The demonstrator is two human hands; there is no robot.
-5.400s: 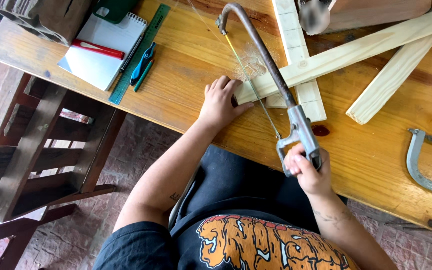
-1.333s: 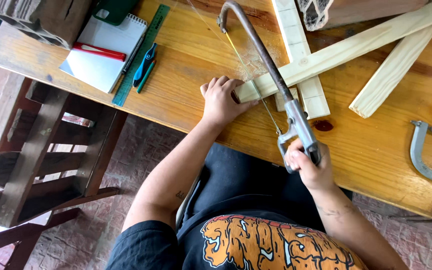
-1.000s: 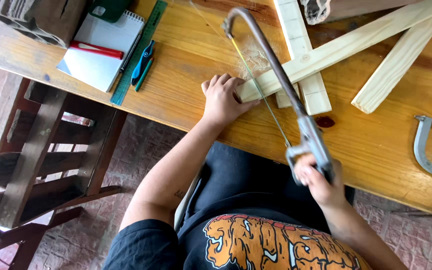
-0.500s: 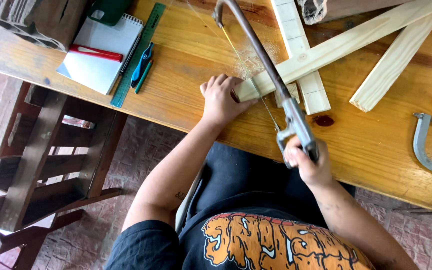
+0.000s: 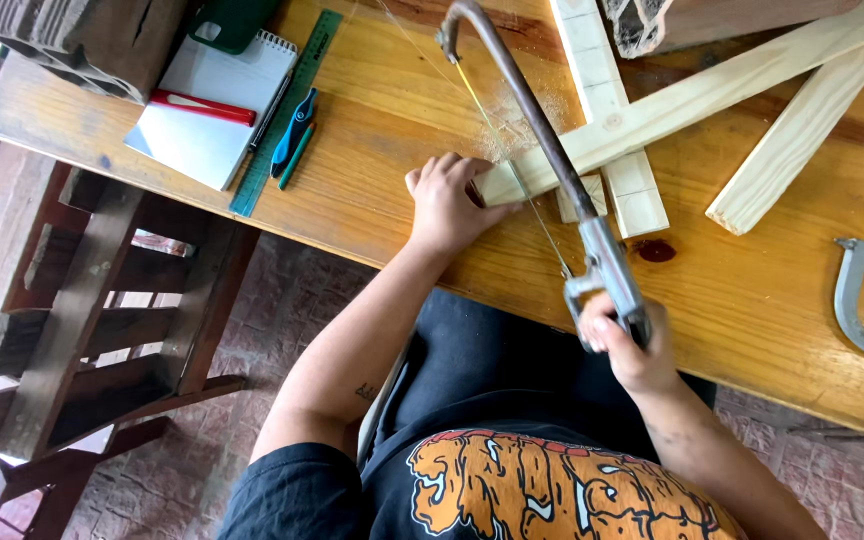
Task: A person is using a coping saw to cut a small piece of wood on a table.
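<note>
Gripping the coping saw (image 5: 552, 180) right-handed (image 5: 627, 335), our left hand (image 5: 447, 200) pins the pine strip (image 5: 692, 100); fingers near the blade risk nicks if it jumps.

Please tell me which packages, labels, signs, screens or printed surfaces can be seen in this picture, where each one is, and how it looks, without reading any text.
Ruler: on the table at upper left, right of the notepad; long, green, with fine printed marks.
Notepad: at the table's upper left; white, spiral-bound, a red pen lying on it.
Shirt print: on the person's black shirt, bottom centre; orange and cream drawing.
No packages, signs or screens are visible.
</note>
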